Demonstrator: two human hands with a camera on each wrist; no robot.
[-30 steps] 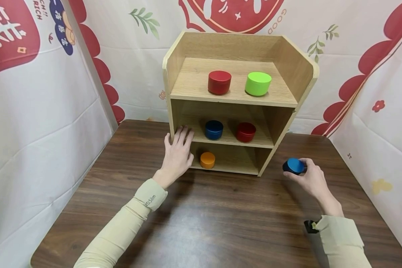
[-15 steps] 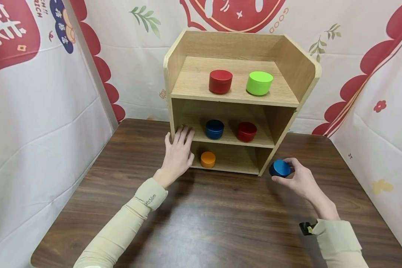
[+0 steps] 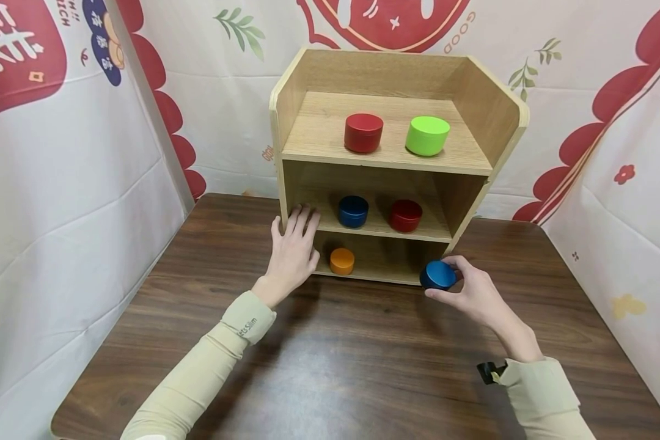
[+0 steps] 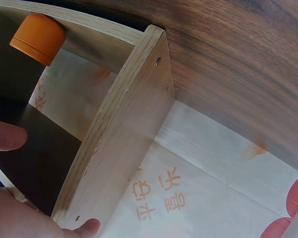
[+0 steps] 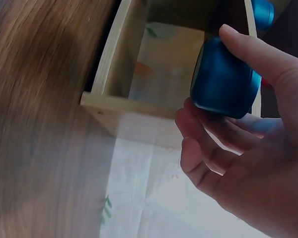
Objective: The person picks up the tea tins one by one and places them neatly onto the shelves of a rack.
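Observation:
In the head view, my right hand pinches a blue round tin between thumb and fingers, tilted, at the lower right corner of the wooden shelf unit. In the right wrist view the blue tin hangs in front of the bottom compartment, thumb on one side and fingertips on the other. My left hand rests at the unit's left front edge with fingers extended; in the left wrist view one finger touches the outside of the side panel. An orange tin sits on the bottom level.
On the top level stand a red tin and a lime-green tin. The middle level bears a dark blue tin and another red tin. Printed white cloth surrounds the brown wooden table.
My right hand has carried the blue tin leftward from the right of the table to the shelf unit's lower right corner. The left hand stays in place.

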